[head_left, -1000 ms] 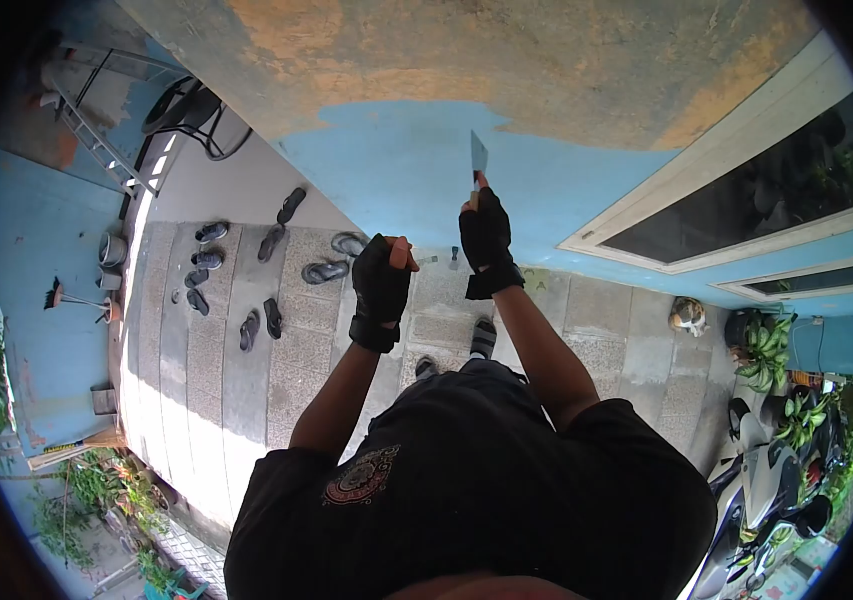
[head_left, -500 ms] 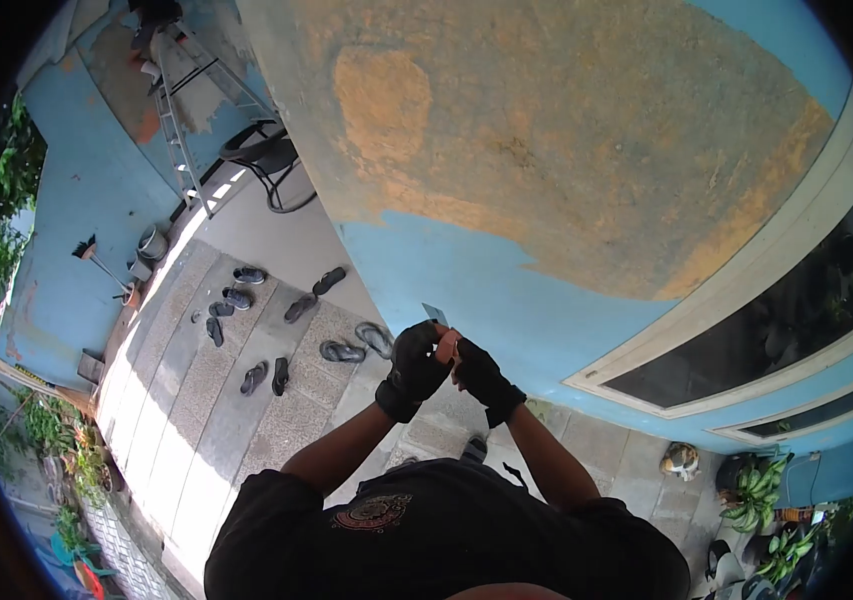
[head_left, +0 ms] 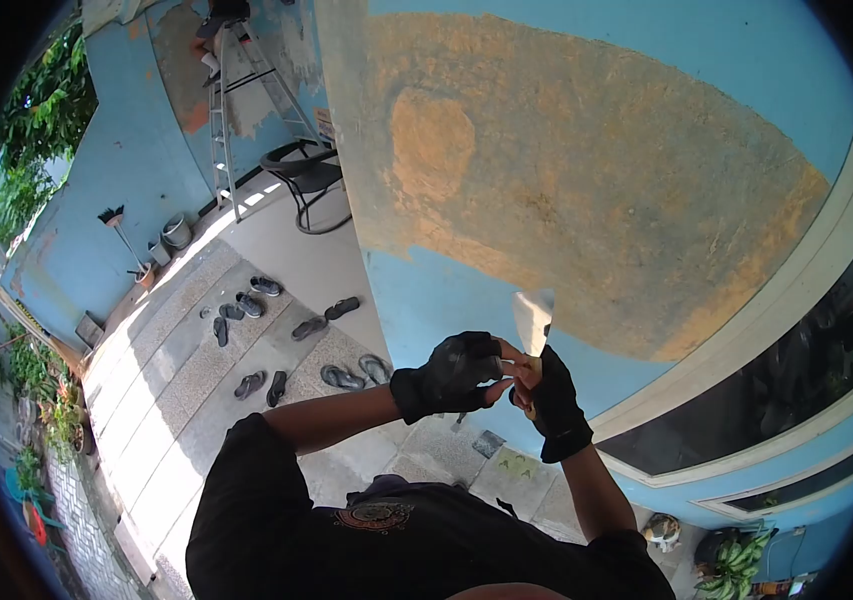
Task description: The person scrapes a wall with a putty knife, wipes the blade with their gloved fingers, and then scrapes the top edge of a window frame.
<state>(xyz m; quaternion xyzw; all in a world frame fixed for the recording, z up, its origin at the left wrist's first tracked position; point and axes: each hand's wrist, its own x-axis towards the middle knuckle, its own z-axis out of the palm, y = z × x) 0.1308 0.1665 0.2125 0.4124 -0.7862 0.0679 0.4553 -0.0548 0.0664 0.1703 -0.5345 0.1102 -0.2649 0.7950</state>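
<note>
A scraper with a broad, shiny metal blade [head_left: 533, 318] points upward from my right hand [head_left: 554, 405], which is closed round its mostly hidden handle. Both hands wear black fingerless gloves. My left hand [head_left: 454, 376] reaches across from the left, its fingertips touching or very near the fingers of my right hand. Its thumb and forefinger are apart, with a visible gap between them. Behind the blade stands a light-blue wall [head_left: 446, 290] with a large bare patch [head_left: 586, 190] of grey and orange-brown where the paint is gone.
Several sandals and shoes [head_left: 266, 287] lie on the paved floor [head_left: 196, 370]. A person's leg [head_left: 208, 60] shows on a ladder [head_left: 224, 130] at the back, near a black chair [head_left: 306, 175]. A framed window [head_left: 746, 400] is on the right; a cat [head_left: 661, 532] sits below it.
My hands have shifted right in view and spread slightly apart. The scraper blade, seen narrowly before, now shows its bright face. My head view has also shifted.
</note>
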